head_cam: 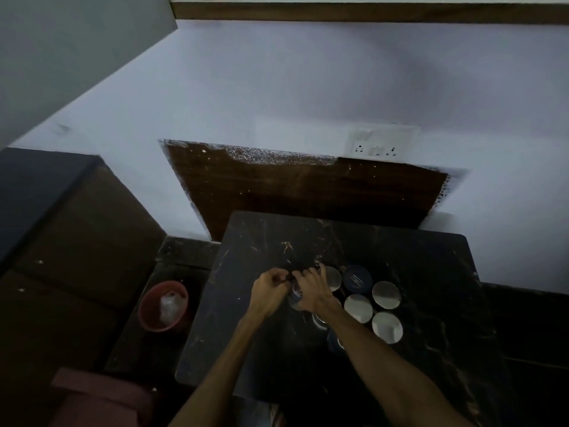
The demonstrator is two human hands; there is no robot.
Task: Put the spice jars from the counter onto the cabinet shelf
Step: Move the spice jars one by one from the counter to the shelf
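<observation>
We are at the pick-up step. Our left hand (271,291) and right hand (311,291) close together around one small jar (296,298) on the dark marble counter (415,257); which fingers bear on it, we cannot tell. Next, lift it clear toward the cabinet shelf (354,12) overhead. Silver-lidded jars (358,308) and a blue-lidded jar (356,278) crowd just beside our right hand; a red bucket (163,305) stands below.

silver-lid jars (358,308): 4 clear, more hidden under arms
dark-lid jar (356,278): 1
hands (268,291): 2
red bucket (162,306): 1
</observation>
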